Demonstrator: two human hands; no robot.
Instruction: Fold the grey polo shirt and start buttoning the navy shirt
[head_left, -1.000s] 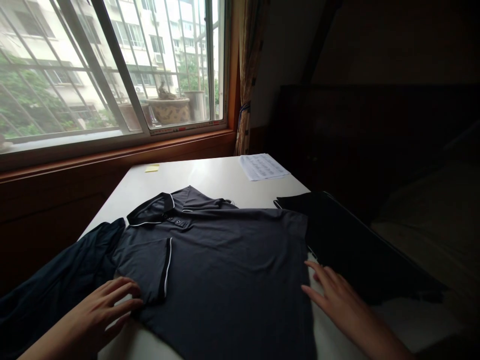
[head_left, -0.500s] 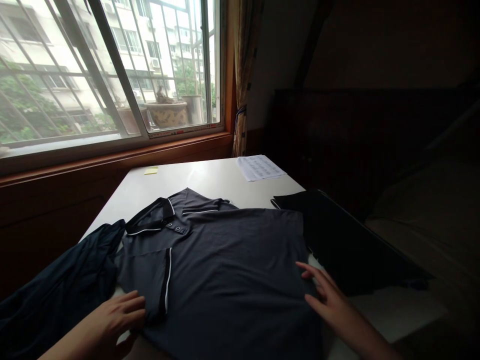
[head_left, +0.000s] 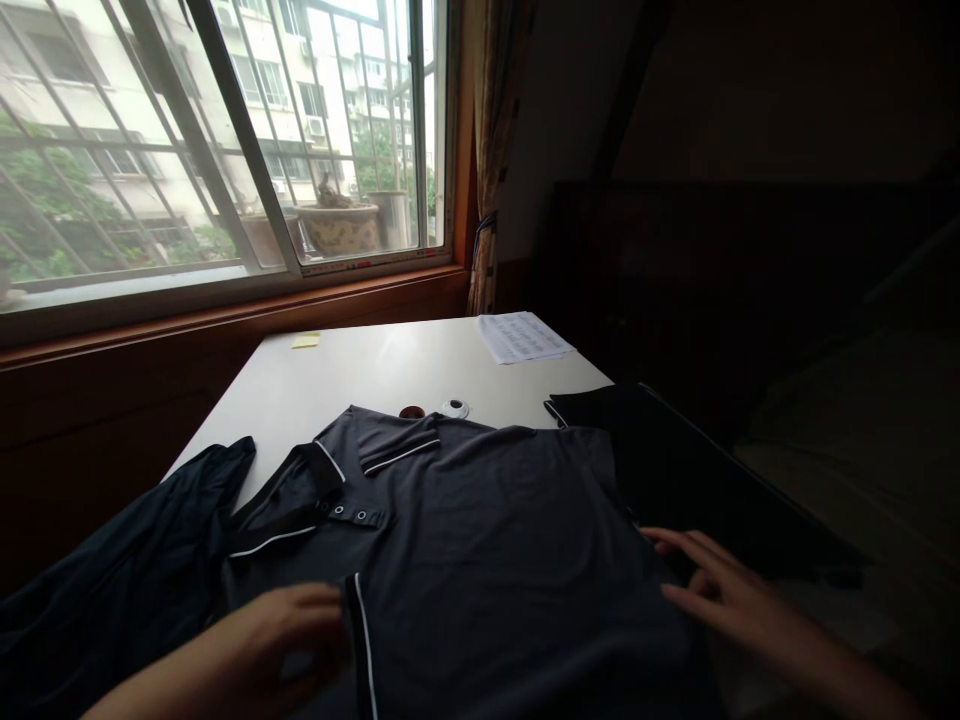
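Note:
A dark grey polo shirt (head_left: 495, 520) lies spread on the white table (head_left: 360, 370), its black, white-edged collar toward the left. My left hand (head_left: 292, 630) is at the near sleeve, beside the black-and-white cuff; its fingers are curled against the cloth, their tips blurred and partly hidden. At the shirt's hem on the right is my right hand (head_left: 727, 590), index finger and thumb apart, touching or just over the fabric. Past the far sleeve sit a small white round object (head_left: 455, 409) and a brown round one (head_left: 412, 412), partly covered by the shirt.
A dark navy garment (head_left: 142, 560) hangs over the table's left side. To the right lies a black folded garment (head_left: 675, 470). Printed papers (head_left: 523, 337) and a yellow sticky note (head_left: 306, 341) are near the far edge, below a barred window (head_left: 337, 130) and a tied curtain (head_left: 487, 150).
The polo shirt's collar and sleeves have shifted toward me, uncovering the brown round object and more of the white one. Both my hands have moved to the right.

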